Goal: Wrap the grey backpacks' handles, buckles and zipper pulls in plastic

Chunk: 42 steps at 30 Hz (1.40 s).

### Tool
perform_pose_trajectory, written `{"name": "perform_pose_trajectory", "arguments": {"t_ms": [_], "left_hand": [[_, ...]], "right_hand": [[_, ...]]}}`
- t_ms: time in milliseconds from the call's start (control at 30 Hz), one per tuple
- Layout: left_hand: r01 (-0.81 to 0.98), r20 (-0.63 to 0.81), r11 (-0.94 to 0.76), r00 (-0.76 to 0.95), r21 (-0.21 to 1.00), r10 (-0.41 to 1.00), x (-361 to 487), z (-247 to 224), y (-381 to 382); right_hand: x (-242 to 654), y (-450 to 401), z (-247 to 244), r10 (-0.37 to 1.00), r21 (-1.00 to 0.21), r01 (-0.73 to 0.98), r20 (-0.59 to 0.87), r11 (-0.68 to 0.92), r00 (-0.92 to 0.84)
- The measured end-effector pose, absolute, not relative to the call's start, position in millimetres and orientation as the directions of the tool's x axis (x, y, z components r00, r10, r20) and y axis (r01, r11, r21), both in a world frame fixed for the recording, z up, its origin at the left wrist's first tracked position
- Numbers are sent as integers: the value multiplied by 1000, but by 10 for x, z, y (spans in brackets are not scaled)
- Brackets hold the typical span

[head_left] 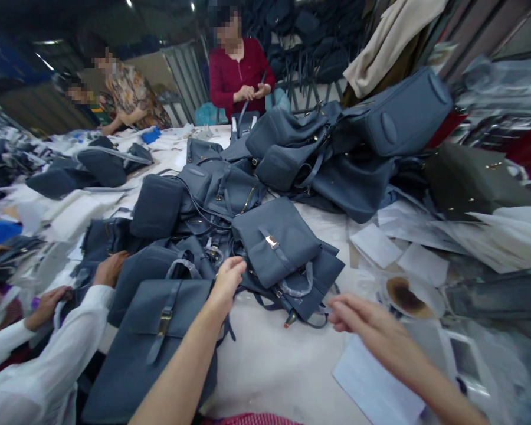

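Observation:
A dark blue-grey backpack [278, 239] with a gold clasp on its flap lies tilted on the table in front of me. My left hand [229, 282] is at its lower left corner, fingers loosely bent and nothing visible in them. To the right of the same bag, my right hand [354, 316] hovers with fingers stretched forward, near a thin strap [321, 323]; I see nothing in its grasp. Under my left forearm lies another backpack [135, 342] of the same colour, its flap closed with a gold clasp. Plastic-wrapped handles show on both bags.
A pile of similar bags [292, 139] covers the table's middle and back. At left, a co-worker's white sleeves [77, 342] and hands reach among bags. Papers [376, 245], a light blue sheet [376, 378] and a stained round container [409, 295] lie right. Three people stand across the table.

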<state>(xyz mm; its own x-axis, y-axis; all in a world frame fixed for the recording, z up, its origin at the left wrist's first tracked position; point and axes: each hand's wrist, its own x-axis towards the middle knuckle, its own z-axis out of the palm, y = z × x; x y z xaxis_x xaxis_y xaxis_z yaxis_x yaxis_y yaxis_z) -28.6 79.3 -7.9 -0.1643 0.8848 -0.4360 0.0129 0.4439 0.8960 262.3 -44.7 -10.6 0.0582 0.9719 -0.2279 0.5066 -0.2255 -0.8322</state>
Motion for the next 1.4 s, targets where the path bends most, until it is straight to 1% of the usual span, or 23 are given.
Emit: {"name": "perform_pose_trajectory", "arguments": {"t_ms": [67, 100, 167, 200, 233, 267, 300, 333, 400, 433, 500, 533, 600, 667, 767, 867, 967, 1033, 1100, 1167, 1267, 1333, 1400], "left_hand": [[29, -524, 537, -180, 843, 833, -206, -318, 600], [31, -545, 559, -184, 828, 818, -171, -413, 520], [30, -549, 563, -187, 826, 815, -114, -538, 428], [28, -539, 553, -189, 833, 821, -93, -570, 420], [27, -524, 538, -192, 843, 830, -76, -588, 433], [27, -507, 522, -198, 853, 839, -63, -598, 462], [28, -492, 508, -204, 861, 846, -52, -603, 502], [29, -480, 496, -213, 868, 851, -42, -608, 548], [32, -460, 480, -235, 877, 856, -21, -625, 645], [34, -452, 474, -245, 880, 858, -10, -637, 693], [38, -443, 467, -256, 883, 859, 12, -660, 786], [37, -444, 467, -254, 883, 859, 21, -666, 830], [28, -457, 476, -235, 879, 858, 30, -653, 912], [8, -472, 483, -194, 876, 860, 33, -596, 959], [-52, -481, 478, -87, 877, 872, 65, -434, 863], [-140, -483, 484, 39, 864, 875, 170, -255, 507], [-230, -490, 499, 102, 835, 866, 314, -126, 29], [-314, -489, 514, 162, 798, 857, 392, -52, -249], [-357, -458, 518, 244, 777, 855, 435, 37, -464], [-348, -424, 510, 297, 786, 856, 434, 145, -629], [-338, -413, 503, 305, 796, 858, 336, 303, -826], [-333, -400, 510, 347, 793, 848, 209, 375, -929], [-324, -385, 533, 421, 782, 821, 58, 409, -1001]], "right_hand": [[2461, -351, -418, 983, -809, 562, -181, -172, 40], [2374, -347, -561, 986, -793, 588, -154, -160, 61], [2197, -401, -769, 988, -774, 614, -103, -154, 118], [2110, -447, -825, 991, -775, 619, -77, -129, 111], [2029, -501, -850, 996, -783, 616, -61, -87, 63], [1956, -556, -850, 997, -801, 598, -68, -36, -31], [1896, -610, -833, 974, -835, 550, -114, 14, -198], [1849, -655, -806, 914, -865, 501, -199, 5, -354], [1803, -697, -749, 824, -892, 442, -318, -92, -469], [1800, -687, -727, 826, -900, 411, -338, -144, -451], [1817, -611, -697, 894, -922, 289, -339, -256, -292], [1830, -552, -685, 919, -928, 193, -353, -320, -177], [1851, -415, -648, 901, -904, -41, -428, -426, 66], [1862, -269, -587, 849, -864, -253, -487, -435, 205], [1863, -54, -466, 819, -793, -478, -527, -378, 227], [1865, 135, -343, 807, -727, -579, -559, -369, 188], [1879, 236, -190, 825, -711, -564, -559, -421, 89], [1898, 233, -41, 844, -731, -518, -536, -444, 33], [1923, 184, 151, 860, -765, -454, -510, -457, -6], [1954, 116, 367, 871, -803, -374, -490, -464, -29], [2004, 38, 651, 896, -862, -246, -435, -444, -93], [2029, 23, 755, 898, -887, -178, -392, -426, -199], [2040, 36, 772, 871, -891, -131, -377, -434, -316]]}}
